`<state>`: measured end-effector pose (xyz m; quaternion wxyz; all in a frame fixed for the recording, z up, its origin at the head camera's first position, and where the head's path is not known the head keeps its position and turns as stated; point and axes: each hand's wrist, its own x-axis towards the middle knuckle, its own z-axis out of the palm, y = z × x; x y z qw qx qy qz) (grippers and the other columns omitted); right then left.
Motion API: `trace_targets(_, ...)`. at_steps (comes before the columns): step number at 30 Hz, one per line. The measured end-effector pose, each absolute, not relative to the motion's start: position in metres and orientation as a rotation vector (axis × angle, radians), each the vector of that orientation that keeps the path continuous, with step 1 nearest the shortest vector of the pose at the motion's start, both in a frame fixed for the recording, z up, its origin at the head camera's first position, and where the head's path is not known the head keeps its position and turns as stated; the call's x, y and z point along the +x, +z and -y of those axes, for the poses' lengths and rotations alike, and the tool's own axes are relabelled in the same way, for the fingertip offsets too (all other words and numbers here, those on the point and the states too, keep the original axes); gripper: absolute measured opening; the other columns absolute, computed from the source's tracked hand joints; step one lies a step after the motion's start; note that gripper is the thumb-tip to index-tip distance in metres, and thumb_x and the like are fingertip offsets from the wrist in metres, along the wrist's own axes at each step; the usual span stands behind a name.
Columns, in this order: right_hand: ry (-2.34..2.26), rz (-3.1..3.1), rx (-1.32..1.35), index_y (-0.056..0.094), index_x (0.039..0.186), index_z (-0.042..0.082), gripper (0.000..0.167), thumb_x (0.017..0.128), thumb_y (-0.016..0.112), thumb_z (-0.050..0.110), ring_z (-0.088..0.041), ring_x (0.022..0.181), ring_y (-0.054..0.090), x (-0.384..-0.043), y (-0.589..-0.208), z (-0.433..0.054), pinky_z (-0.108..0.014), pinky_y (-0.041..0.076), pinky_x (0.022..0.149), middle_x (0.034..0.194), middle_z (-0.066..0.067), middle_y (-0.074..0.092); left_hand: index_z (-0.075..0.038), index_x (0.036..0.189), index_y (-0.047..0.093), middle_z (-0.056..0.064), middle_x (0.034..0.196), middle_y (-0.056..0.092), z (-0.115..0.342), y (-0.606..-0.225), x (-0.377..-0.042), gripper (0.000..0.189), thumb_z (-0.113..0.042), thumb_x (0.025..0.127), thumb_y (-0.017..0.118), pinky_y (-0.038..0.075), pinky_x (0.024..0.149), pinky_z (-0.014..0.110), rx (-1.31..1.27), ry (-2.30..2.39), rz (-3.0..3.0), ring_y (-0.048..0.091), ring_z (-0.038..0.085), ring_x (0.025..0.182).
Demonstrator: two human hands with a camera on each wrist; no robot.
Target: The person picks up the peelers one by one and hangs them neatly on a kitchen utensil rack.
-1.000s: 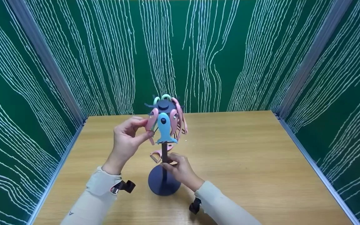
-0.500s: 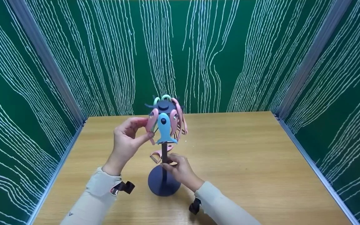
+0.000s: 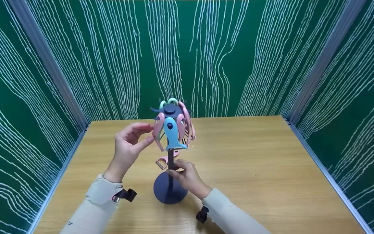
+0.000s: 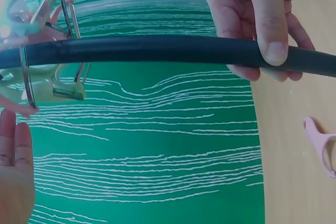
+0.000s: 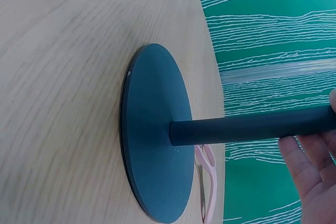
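L hand point(image 3: 127, 144) fingers spread, holding nothing, just left of pink peeler point(image 3: 157, 130) hanging vertical on stand point(image 3: 170, 191) top | R hand point(image 3: 187, 175) fingers pinch stand pole, lower down | L hand nearer peeler | stand upright on table point(image 3: 255, 169)

dark navy stand point(image 3: 170, 191), pink and blue peelers point(image 3: 172, 130), green white-streaked walls point(image 3: 239, 58).

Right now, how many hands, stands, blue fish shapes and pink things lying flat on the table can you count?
Hands: 2, the left hand and the right hand
Dark stand: 1
Blue fish piece hanging on the stand: 1
Pink peeler lying on the table: 1
Total: 5
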<state>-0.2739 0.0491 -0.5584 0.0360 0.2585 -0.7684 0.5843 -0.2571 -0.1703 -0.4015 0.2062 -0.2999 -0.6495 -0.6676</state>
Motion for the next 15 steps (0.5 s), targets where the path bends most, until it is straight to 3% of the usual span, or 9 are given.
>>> trace_targets(8,1.798,2.339,0.802,0.082,0.116,0.008,0.015,0.102,0.076,0.006,-0.012,0.096,0.071,-0.274,-0.559,-0.049,-0.025,0.065,0.077,0.104,-0.011,0.078,0.019,0.125,0.064,0.000,0.120,0.079,0.179,-0.411,-0.264,0.037,0.006,0.094,0.079,0.059,0.105,0.023,-0.736,-1.839,1.881,0.075,0.013,0.114)
trace_targets(15,1.807,2.345,0.795,0.082,0.117,0.008,0.017,0.101,0.076,0.006,-0.015,0.097,0.072,-0.274,-0.559,-0.049,-0.024,0.064,0.077,0.105,-0.011,0.078,0.014,0.125,0.068,-0.006,0.119,0.078,0.188,-0.423,-0.272,0.034,0.004,0.095,0.079,0.060,0.104,0.024,-0.650,-1.779,1.967,0.074,0.010,0.112)
